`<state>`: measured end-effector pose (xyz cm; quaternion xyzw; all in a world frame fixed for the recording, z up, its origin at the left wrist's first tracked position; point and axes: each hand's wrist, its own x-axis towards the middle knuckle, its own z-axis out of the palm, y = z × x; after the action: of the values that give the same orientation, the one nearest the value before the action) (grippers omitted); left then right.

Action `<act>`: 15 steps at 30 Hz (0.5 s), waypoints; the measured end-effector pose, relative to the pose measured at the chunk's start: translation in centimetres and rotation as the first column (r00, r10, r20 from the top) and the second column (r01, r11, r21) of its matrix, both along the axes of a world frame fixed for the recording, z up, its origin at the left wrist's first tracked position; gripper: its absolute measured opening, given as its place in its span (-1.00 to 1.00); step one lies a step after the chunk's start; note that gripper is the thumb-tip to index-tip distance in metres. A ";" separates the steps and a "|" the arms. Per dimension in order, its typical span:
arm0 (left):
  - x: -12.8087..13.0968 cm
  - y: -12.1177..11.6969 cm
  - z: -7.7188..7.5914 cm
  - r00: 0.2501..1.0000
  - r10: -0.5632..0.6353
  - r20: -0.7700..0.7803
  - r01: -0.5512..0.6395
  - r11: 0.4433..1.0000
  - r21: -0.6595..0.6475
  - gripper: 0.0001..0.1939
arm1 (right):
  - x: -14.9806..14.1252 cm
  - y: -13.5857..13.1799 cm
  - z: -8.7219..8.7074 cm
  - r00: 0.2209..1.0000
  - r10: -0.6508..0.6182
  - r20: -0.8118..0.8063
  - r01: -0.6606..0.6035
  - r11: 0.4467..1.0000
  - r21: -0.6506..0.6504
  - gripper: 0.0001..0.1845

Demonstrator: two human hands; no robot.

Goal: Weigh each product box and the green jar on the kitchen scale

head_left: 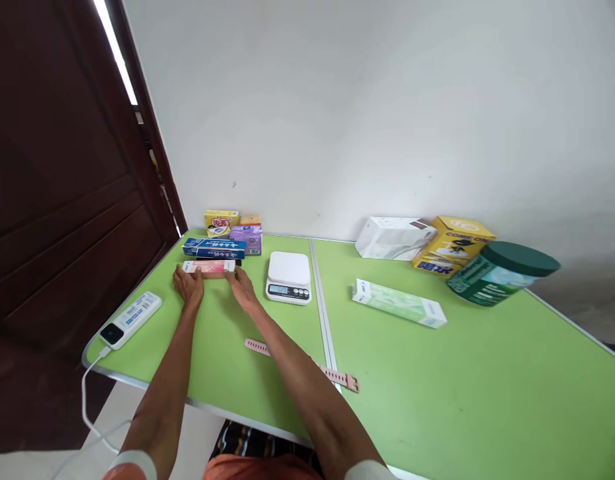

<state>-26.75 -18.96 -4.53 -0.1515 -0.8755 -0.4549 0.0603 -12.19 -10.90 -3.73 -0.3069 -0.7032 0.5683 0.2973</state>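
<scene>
A long pink-and-white box (214, 268) lies at the back left of the green table, in front of a blue box (214, 249). My left hand (188, 285) has its fingers closed around the left end of the pink-and-white box. At the right end, my right hand (242, 287) grips the same box. A dark box edge shows between it and the blue one. Just to the right stands a white kitchen scale (289, 270), its display lit and its platform bare. Under my right forearm runs a pink watch strap (340, 378), partly hidden.
Behind the blue box are a yellow box (220, 221) and a purple pack (248, 239). A white power bank (132, 320) with a cable lies left. On the right are a green-and-white box (398, 303), a white box (393, 239), a yellow carton (452, 245) and a green tub (500, 275).
</scene>
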 end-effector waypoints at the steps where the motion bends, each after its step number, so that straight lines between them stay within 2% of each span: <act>1: 0.1 -0.1 0.1 1.000 0.016 -0.010 -0.016 1.000 0.000 -0.21 | 0.8 -0.3 0.3 1.000 0.017 -0.008 -0.017 1.000 -0.010 -0.34; 4: 1.1 -0.1 0.7 0.995 0.032 -0.089 -0.027 0.998 0.055 -0.15 | 5.1 -0.9 1.4 0.993 0.102 -0.068 -0.103 0.995 -0.014 -0.19; 6: 2.9 0.6 1.5 0.983 -0.019 -0.181 0.044 0.990 0.132 -0.13 | 9.5 -0.2 2.1 0.989 0.090 -0.120 -0.086 0.996 0.035 -0.19; 8: 6.2 1.9 2.5 0.955 -0.129 -0.266 0.185 0.963 0.197 -0.15 | 15.0 1.7 2.5 0.985 -0.073 -0.154 0.093 0.988 0.127 -0.25; 9: 8.5 2.7 2.9 0.934 -0.198 -0.296 0.268 0.938 0.219 -0.17 | 18.1 3.0 2.5 0.965 -0.197 -0.173 0.229 0.955 0.187 -0.28; 10: 11.1 3.6 3.2 0.901 -0.295 -0.318 0.374 0.899 0.226 -0.19 | 21.2 4.7 2.2 0.919 -0.344 -0.194 0.387 0.885 0.260 -0.31; 11: 14.0 4.5 3.3 0.856 -0.397 -0.331 0.482 0.844 0.234 -0.21 | 24.4 6.4 1.7 0.838 -0.499 -0.220 0.545 0.767 0.337 -0.30; 12: 16.9 5.4 3.2 0.797 -0.506 -0.331 0.589 0.774 0.233 -0.21 | 27.5 8.1 0.9 0.728 -0.643 -0.240 0.677 0.616 0.402 -0.26; 13: 19.8 6.3 2.9 0.719 -0.621 -0.312 0.691 0.687 0.224 -0.20 | 30.4 9.6 0.0 0.598 -0.763 -0.243 0.770 0.463 0.439 -0.20; 14: 22.5 7.3 2.4 0.620 -0.734 -0.275 0.784 0.585 0.208 -0.19 | 33.0 11.0 -1.0 0.469 -0.852 -0.230 0.829 0.336 0.447 -0.15; 15: 25.0 8.3 1.9 0.522 -0.826 -0.214 0.852 0.490 0.187 -0.17 | 35.2 12.1 -2.1 0.388 -0.900 -0.197 0.854 0.272 0.444 -0.09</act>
<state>-1.79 -10.63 -2.62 -0.5701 -0.6162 -0.5327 -0.1069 23.00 1.25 -5.81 -0.5852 -0.5445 0.1010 0.5923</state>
